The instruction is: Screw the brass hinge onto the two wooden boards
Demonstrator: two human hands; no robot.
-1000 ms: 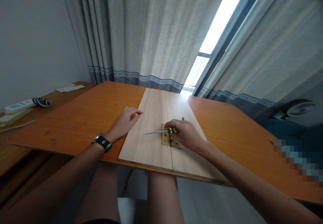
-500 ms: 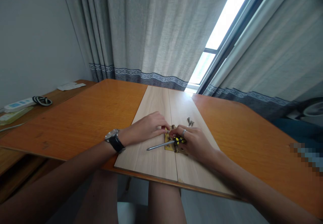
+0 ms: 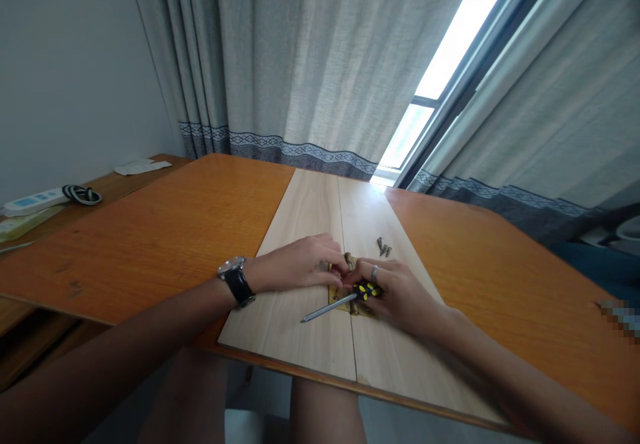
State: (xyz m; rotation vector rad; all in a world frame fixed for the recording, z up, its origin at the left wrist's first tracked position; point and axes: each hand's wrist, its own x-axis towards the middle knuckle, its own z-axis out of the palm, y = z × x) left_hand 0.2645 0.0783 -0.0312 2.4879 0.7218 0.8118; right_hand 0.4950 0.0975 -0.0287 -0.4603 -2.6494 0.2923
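Observation:
A brass hinge lies across the seam between two pale wooden boards, partly covered by my fingers. My left hand rests at the hinge's left leaf, its thumb and fingertips closed together; whatever they pinch is too small to make out. Tucked in my right hand is a screwdriver with a black and yellow handle, its metal shaft pointing left and toward me above the left board. The right fingertips meet the left ones over the hinge. Several loose screws lie on the right board beyond my right hand.
The boards lie on an orange-brown wooden table. A white power strip with a coiled black cable sits at the far left. Curtains hang behind the table, beside a window.
My left fingers have moved slightly nearer me and further over the hinge's left leaf, closer to the right fingertips. The view has shifted a little; the screwdriver stays in my right hand.

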